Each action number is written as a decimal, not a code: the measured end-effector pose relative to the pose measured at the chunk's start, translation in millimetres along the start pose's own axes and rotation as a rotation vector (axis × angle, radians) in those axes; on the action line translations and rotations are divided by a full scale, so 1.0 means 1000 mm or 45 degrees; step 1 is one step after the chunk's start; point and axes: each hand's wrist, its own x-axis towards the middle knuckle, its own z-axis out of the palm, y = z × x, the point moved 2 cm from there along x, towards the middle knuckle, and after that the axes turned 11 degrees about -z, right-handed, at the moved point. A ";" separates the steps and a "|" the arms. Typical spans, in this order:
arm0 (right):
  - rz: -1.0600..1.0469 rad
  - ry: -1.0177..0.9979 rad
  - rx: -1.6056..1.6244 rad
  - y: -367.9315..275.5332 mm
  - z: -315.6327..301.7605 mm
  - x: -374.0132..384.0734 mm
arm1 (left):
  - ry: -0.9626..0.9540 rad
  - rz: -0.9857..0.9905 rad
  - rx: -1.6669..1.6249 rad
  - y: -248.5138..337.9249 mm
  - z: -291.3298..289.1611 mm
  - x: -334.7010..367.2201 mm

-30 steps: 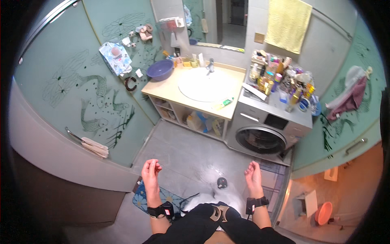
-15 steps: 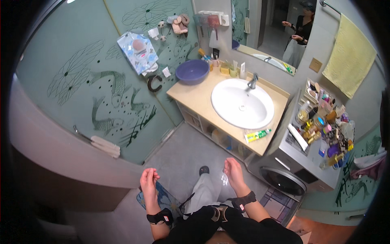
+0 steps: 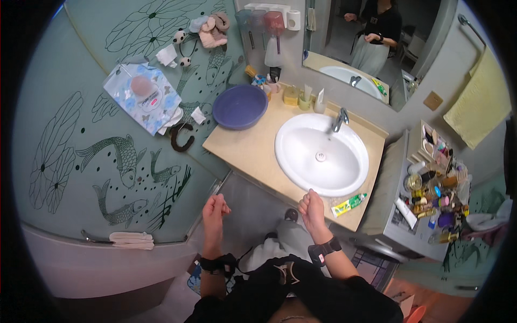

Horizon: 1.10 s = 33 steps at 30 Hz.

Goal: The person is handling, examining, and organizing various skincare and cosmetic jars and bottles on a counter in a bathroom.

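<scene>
Lower centre: left hand and right hand, fingers curled closed, no grip visible. Yellow-green tube, right of centre, lies on worktop beside sink, probably for easy reach.

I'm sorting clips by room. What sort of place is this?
Most likely a home bathroom: a white sink with a tap, a mirror above it, and a towel on the wall.
</scene>
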 end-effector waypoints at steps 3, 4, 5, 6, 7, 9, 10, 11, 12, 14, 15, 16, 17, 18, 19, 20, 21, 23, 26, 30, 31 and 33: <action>-0.040 0.048 -0.127 -0.003 -0.018 0.045 | -0.014 0.261 0.101 0.015 0.017 0.031; -0.032 0.036 -0.119 -0.008 -0.009 0.057 | 0.078 0.213 0.086 0.031 0.021 0.042; -0.084 0.073 -0.145 -0.015 -0.003 0.068 | 0.168 0.165 0.072 0.043 0.023 0.052; -0.136 0.113 -0.168 -0.023 0.004 0.077 | 0.177 0.174 0.081 0.048 0.023 0.063; -0.106 0.084 -0.123 -0.029 0.007 0.088 | 0.186 0.195 0.072 0.051 0.018 0.077; -0.064 0.066 -0.115 -0.034 0.006 0.116 | 0.140 0.285 0.110 0.052 0.011 0.107; -0.017 0.071 -0.126 -0.035 0.000 0.120 | 0.135 0.266 0.125 0.053 0.019 0.115; 0.001 0.069 -0.115 -0.036 -0.004 0.130 | 0.061 0.268 0.069 0.054 0.029 0.126; 0.006 0.100 -0.108 -0.034 -0.008 0.133 | -0.015 0.266 0.012 0.055 0.040 0.136; 0.032 0.094 -0.104 -0.039 -0.008 0.149 | -0.013 0.175 0.046 0.059 0.067 0.158; 0.028 0.124 -0.091 -0.043 -0.012 0.153 | -0.048 0.127 0.140 0.055 0.078 0.170; 0.015 0.147 -0.083 -0.044 -0.020 0.165 | -0.088 0.083 0.236 0.054 0.089 0.184; -0.012 0.201 -0.075 -0.042 -0.032 0.174 | -0.116 0.064 0.253 0.055 0.102 0.195; -0.042 0.257 -0.066 -0.042 -0.045 0.180 | -0.197 0.001 0.266 0.056 0.120 0.207; -0.101 0.291 -0.059 -0.047 -0.046 0.186 | -0.276 -0.068 0.281 0.060 0.132 0.216; -0.153 0.322 -0.063 -0.055 -0.048 0.190 | -0.309 -0.084 0.291 0.066 0.140 0.228; -0.192 0.364 -0.051 -0.061 -0.047 0.192 | -0.443 -0.137 0.356 0.072 0.149 0.237; -0.260 0.422 -0.047 -0.073 -0.050 0.194 | -0.651 -0.220 0.461 0.092 0.169 0.258; -0.383 0.455 -0.075 -0.082 -0.065 0.202 | -0.853 -0.315 0.423 0.113 0.183 0.303; -0.418 0.566 -0.034 -0.078 -0.086 0.228 | -0.914 -0.380 0.358 0.105 0.200 0.350; -0.399 0.594 -0.031 -0.077 -0.087 0.238 | -0.951 -0.461 0.260 0.083 0.206 0.358; -0.377 0.650 -0.037 -0.079 -0.104 0.261 | -1.123 -0.669 0.113 0.011 0.227 0.393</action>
